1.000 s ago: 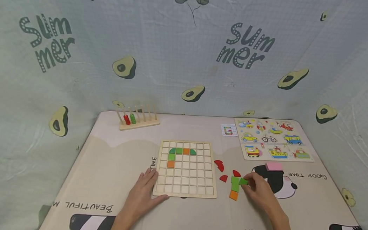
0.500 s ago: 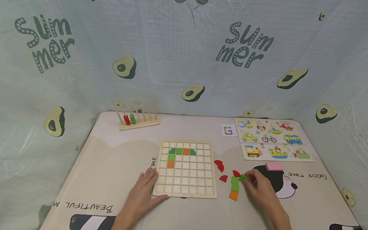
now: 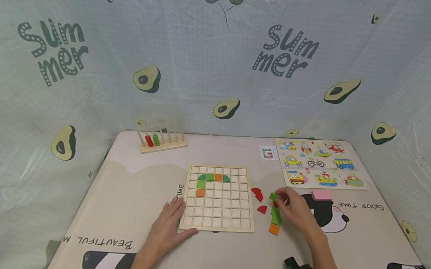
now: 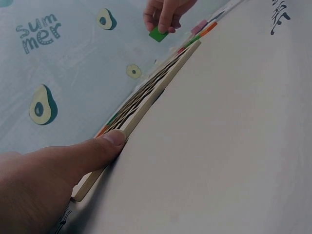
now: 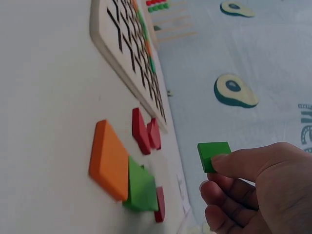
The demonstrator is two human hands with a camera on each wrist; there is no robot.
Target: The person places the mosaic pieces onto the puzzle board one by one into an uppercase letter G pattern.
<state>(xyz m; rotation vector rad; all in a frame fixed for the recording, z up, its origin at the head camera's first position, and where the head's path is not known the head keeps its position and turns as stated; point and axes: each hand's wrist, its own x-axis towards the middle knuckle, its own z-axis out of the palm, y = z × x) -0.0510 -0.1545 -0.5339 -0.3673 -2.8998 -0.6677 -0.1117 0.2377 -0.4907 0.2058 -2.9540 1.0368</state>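
Observation:
My right hand (image 3: 299, 210) pinches a green square tile (image 3: 274, 196) between thumb and fingers, held above the loose pieces. The right wrist view shows that tile (image 5: 213, 153) up close, lifted over the tabletop. Flat beside the wooden grid board (image 3: 216, 212), my left hand (image 3: 165, 226) touches its left edge and near corner. The thumb (image 4: 109, 139) lies along the board's near rim in the left wrist view. Green and orange squares and two dark green rounded pieces form a bent line in the board's upper left.
Right of the board lie red quarter-round pieces (image 3: 262, 209), green squares (image 3: 275, 216) and an orange square (image 3: 274, 229). Behind them are a pattern card (image 3: 268, 153), a vehicle puzzle (image 3: 322, 165) and a pink block (image 3: 321, 195). A peg rack with beads (image 3: 164, 146) stands back left.
My right hand has raised the green tile off the loose pieces and moved it left and away from me. The left hand stays put at the board.

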